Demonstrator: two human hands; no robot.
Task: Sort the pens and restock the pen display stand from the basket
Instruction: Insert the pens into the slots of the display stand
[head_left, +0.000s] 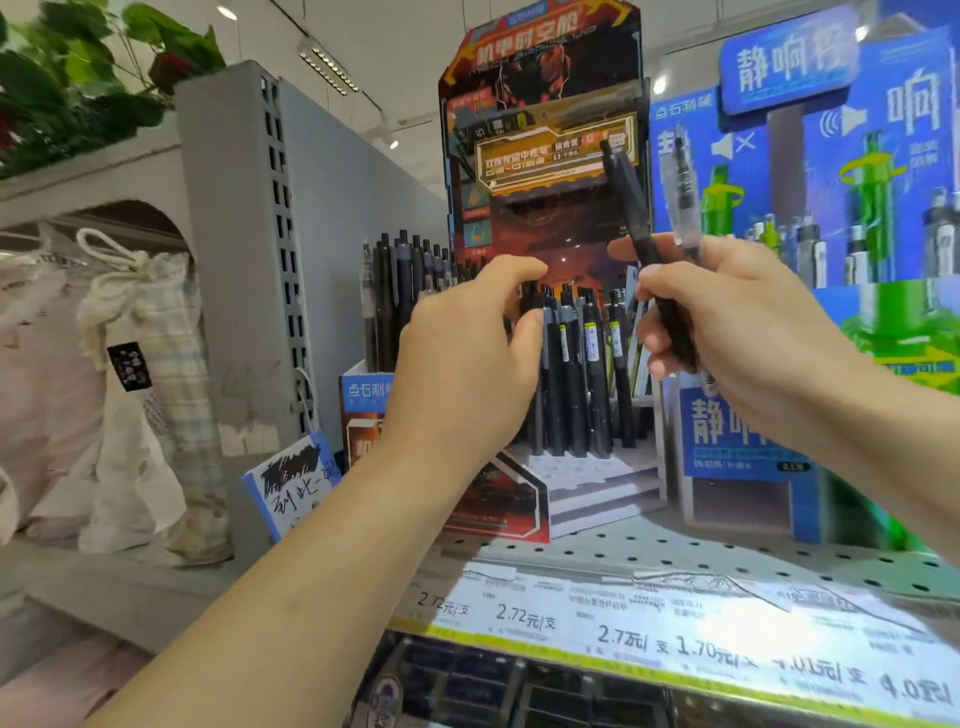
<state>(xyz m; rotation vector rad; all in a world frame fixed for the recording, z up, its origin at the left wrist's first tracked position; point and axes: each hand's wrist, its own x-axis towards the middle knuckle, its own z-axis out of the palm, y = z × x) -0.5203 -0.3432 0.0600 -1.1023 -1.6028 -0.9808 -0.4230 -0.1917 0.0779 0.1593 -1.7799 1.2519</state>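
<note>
The pen display stand (540, 156), a tall red-and-black printed card unit, stands at the centre of the view on a white perforated shelf (675, 551). Its front compartment holds a row of upright black pens (576, 374) with small yellow labels on their barrels.

The left hand (467, 353) reaches up from 7 o'clock and meets that row at its left end. The thumb and the fingers are curled and pinch the tops of the leftmost pens, and the rest of the hand hides the pens behind it.

The right hand (737, 332) comes in from 4 o'clock and sits just right of the row, apart from it. It grips two pens that point toward 12 o'clock: a black pen (636, 228), tilted a little left, and a clear pen (678, 197) just to its right, blurred.

At 9 o'clock from the stand a second batch of dark pens (400, 291) stands in a blue box (363, 395). A scribbled white test pad (296, 478) leans below it. Blue and green display boards (831, 156) fill the 3 o'clock side. Cloth drawstring bags (140, 374) sit at the far left, beyond a grey divider panel (249, 249). Price labels (623, 623) run along the shelf edge at 6 o'clock.
</note>
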